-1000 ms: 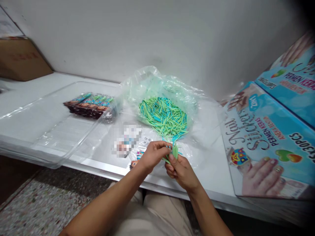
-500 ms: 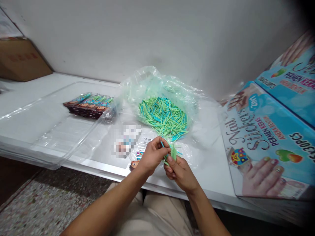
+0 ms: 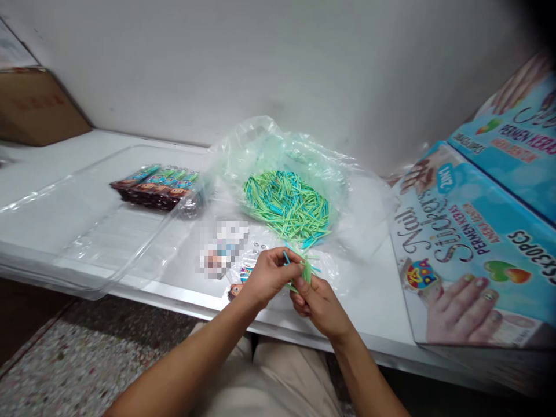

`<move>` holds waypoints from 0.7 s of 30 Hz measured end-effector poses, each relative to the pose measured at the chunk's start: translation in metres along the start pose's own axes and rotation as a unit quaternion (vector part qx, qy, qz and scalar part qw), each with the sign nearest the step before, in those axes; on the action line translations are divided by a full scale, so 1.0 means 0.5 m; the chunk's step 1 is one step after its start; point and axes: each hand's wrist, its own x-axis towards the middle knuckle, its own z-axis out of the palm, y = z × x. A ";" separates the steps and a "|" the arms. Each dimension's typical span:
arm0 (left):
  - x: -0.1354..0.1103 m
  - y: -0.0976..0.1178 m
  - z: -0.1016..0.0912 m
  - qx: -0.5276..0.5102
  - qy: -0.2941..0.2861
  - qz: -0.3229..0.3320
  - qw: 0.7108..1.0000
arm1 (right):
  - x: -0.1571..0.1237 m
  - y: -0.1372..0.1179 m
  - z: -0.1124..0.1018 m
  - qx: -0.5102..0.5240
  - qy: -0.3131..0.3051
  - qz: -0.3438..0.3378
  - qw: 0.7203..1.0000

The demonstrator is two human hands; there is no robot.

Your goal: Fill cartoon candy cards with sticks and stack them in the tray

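My right hand [image 3: 319,304] is closed around a small bundle of green sticks [image 3: 306,270], held upright near the table's front edge. My left hand [image 3: 270,273] pinches a blue stick [image 3: 286,256] beside that bundle, fingertips touching it. Just behind both hands lies a heap of green and blue sticks [image 3: 286,204] on an opened clear plastic bag [image 3: 278,150]. A printed sticker sheet [image 3: 240,281] lies on the table under my left hand.
A clear plastic tray [image 3: 87,226] at the left holds a row of dark packets [image 3: 158,186]. Large blue "Nail Stickers" boxes [image 3: 469,249] stand at the right. A brown carton [image 3: 35,104] sits at the far left against the wall.
My left hand has drawn a blue stick up from the bundle, which has tilted slightly. Both hands stay in the same place.
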 end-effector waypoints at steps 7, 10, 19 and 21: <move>-0.001 0.000 0.003 0.009 0.015 0.028 0.999 | -0.001 -0.008 0.000 -0.045 0.013 -0.007 0.999; 0.002 0.002 0.001 0.021 0.016 0.012 1.000 | 0.000 -0.007 -0.002 -0.069 0.008 -0.005 0.998; 0.010 0.018 -0.016 0.240 -0.030 0.179 0.954 | 0.001 -0.029 -0.005 -0.181 0.028 -0.029 0.983; 0.005 0.023 -0.017 0.304 -0.011 0.220 0.927 | 0.003 -0.035 -0.006 -0.263 0.056 -0.063 0.961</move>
